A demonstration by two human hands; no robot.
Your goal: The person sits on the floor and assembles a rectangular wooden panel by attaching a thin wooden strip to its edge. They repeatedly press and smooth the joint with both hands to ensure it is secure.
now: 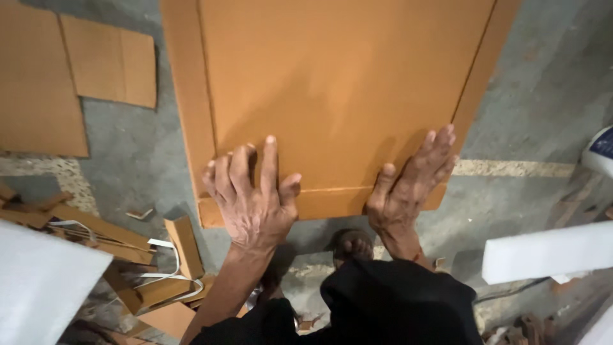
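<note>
On the floor (530,108), both my hands flat on cardboard sheet (332,83) near its front edge: left hand (252,195), right hand (408,185), grip open, holding nothing. Bare floor right; scraps (128,255) left.

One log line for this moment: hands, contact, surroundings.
left hand: flat on cardboard sheet | right hand: flat on same sheet, near bottom flap | sheet: lying on floor | scraps: left

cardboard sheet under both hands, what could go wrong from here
The left hand and right hand press the sheet flat near its front flap; the raw edge might cut a finger. The bare foot sits close to that edge. Loose scraps could trip or snag.
</note>
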